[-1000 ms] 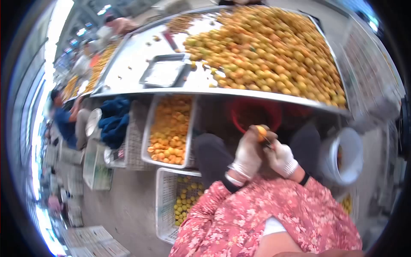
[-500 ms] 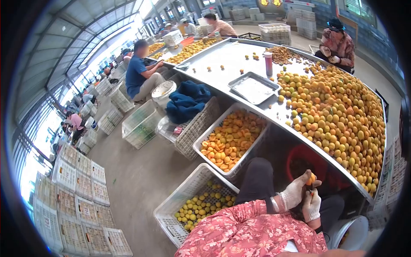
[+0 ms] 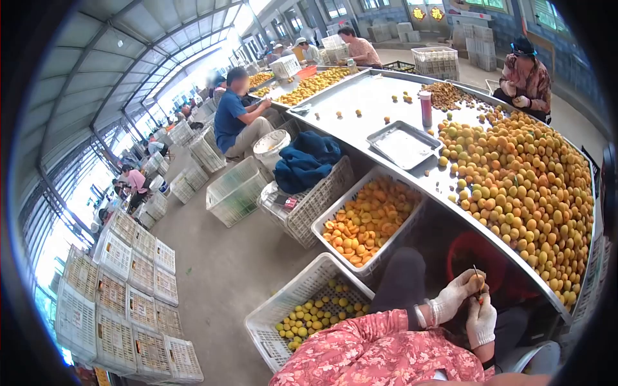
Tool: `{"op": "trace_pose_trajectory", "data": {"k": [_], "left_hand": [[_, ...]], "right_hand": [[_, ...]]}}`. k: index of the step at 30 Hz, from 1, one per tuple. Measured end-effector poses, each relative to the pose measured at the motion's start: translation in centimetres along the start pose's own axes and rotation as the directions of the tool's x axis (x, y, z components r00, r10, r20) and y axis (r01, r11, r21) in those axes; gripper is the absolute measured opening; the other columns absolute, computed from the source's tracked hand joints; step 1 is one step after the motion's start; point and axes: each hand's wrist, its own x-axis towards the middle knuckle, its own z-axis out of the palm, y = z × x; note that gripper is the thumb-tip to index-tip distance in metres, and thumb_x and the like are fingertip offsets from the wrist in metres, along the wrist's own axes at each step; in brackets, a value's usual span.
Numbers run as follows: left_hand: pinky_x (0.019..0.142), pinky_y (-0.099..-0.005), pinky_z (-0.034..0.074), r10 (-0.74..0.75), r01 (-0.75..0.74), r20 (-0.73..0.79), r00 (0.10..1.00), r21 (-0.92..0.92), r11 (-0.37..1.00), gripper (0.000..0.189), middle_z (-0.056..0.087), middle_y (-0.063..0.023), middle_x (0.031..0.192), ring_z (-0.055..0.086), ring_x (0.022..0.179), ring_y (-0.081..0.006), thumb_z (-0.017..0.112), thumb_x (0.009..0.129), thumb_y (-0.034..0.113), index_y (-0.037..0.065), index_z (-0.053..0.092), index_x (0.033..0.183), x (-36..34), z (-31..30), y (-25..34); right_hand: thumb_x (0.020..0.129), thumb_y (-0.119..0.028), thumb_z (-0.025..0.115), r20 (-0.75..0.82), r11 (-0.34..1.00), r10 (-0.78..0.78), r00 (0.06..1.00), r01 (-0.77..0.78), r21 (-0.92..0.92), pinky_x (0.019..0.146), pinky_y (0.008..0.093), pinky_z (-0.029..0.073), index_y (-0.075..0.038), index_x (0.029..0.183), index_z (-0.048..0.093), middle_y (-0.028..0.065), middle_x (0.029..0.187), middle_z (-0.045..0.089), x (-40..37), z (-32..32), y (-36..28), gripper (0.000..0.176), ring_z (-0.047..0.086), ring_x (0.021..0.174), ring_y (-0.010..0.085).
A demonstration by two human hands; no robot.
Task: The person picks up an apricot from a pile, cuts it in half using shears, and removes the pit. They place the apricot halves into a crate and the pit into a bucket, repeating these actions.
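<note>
left hand still gripping fruit, seemingly

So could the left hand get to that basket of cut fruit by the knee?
Probably yes: the basket of cut fruit sits open beside the knee, nothing over it, though the left hand is closed on a fruit, the right hand on a knife.

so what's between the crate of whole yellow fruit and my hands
Your dark-trousered knee, between the crate and the left hand gripping a fruit, in the head view.
</note>
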Motion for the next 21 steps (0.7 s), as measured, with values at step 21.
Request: {"op": "trace_pose_trajectory", "data": {"k": [21], "left_hand": [[0.085,-0.0245,0.050,-0.052,0.048,0.022,0.998,0.150,0.987,0.029,0.059,-0.0013,0.098,0.062,0.091,-0.0105,0.066,0.091,0.011,0.007,0.053,0.117,0.1,-0.8,-0.6]], "right_hand": [[0.097,-0.021,0.050,0.060,0.964,0.054,0.997,-0.068,0.258,0.060,0.0343,0.047,-0.001,0.100,0.055,0.0142,0.074,0.063,-2.0,2.4,6.3,0.021,0.062,0.064,0.0227]]}}
